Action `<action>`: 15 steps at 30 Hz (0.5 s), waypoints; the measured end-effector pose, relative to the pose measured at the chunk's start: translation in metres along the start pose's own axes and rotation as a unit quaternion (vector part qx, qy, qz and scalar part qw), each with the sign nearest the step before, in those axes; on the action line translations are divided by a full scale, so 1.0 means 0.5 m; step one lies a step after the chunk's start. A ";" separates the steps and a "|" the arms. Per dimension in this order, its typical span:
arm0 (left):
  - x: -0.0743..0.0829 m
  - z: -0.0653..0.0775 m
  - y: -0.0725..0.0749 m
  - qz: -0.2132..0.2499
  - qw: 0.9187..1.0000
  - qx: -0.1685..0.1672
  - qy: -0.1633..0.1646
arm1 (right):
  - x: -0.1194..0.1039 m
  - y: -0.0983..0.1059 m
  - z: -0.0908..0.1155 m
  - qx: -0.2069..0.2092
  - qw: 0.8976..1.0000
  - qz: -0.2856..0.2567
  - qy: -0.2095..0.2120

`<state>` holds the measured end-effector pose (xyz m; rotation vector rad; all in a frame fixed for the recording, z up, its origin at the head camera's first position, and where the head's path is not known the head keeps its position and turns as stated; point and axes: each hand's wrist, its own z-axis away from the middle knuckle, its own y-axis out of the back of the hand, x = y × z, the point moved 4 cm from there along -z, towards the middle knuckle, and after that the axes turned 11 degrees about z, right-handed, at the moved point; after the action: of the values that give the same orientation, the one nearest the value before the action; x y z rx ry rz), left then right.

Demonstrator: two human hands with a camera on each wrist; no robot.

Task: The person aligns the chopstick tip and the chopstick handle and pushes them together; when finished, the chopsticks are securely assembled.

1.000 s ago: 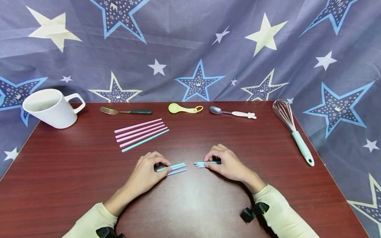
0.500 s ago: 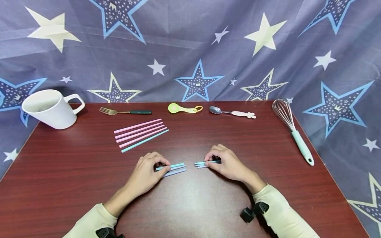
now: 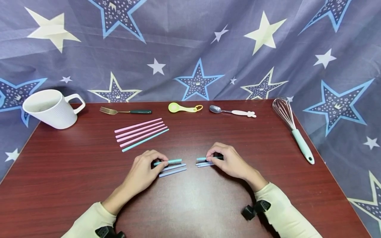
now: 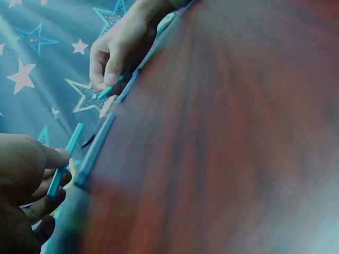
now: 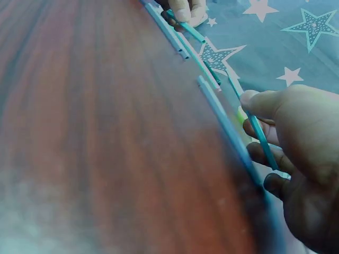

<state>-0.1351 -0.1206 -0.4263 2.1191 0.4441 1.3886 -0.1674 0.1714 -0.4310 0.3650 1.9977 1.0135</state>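
Bearing sticks (image 3: 172, 172), the brown table (image 3: 202, 208) fronts starry cloth (image 3: 184, 36).

You can read no words, labels, brands or numbers here; the only signs before you are small crowns (image 3: 197, 83) inside patterned stars (image 3: 190, 80) on the cloth (image 3: 178, 43) beyond the far edge of the tabletop (image 3: 190, 205).

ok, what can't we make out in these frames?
Head view: middle of the teal straw, covered by the left hand pinching it.
Head view: right ends of the blue straws, behind the right hand.
Head view: the floor of the mug, behind its own wall.
Head view: upper parts of the sleeves, cut off by the bottom edge.
Left wrist view: table surface detail, lost to blur.
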 end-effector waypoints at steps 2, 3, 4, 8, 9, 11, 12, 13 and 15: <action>0.004 -0.004 0.012 -0.004 1.000 0.011 -0.001 | -0.002 0.008 -0.004 0.004 1.000 -0.008 -0.007; 0.007 -0.006 0.018 -0.006 1.000 0.016 -0.002 | -0.003 0.012 -0.007 0.008 1.000 -0.011 -0.009; 0.010 -0.009 0.024 -0.008 1.000 0.020 -0.002 | -0.004 0.017 -0.010 0.013 1.000 -0.012 -0.011; 0.025 -0.023 0.044 -0.008 1.000 0.026 -0.006 | -0.012 0.035 -0.022 0.036 0.999 -0.008 -0.016; 0.028 -0.027 0.047 -0.007 1.000 0.027 -0.005 | -0.015 0.038 -0.026 0.041 0.999 -0.008 -0.015; 0.036 -0.036 0.054 -0.005 1.000 0.028 -0.005 | -0.020 0.044 -0.033 0.049 0.999 -0.009 -0.012; 0.040 -0.040 0.056 -0.005 1.000 0.030 -0.006 | -0.022 0.046 -0.037 0.052 0.999 -0.010 -0.011; 0.043 -0.045 0.058 -0.005 0.999 0.032 -0.008 | -0.024 0.047 -0.041 0.054 0.998 -0.010 -0.010; 0.050 -0.052 0.060 -0.002 0.999 0.034 -0.013 | -0.030 0.051 -0.047 0.059 0.998 -0.009 -0.008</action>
<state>-0.1495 -0.1233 -0.3816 2.1863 0.4918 1.3598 -0.1798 0.1663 -0.3957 0.4175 2.0475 0.8810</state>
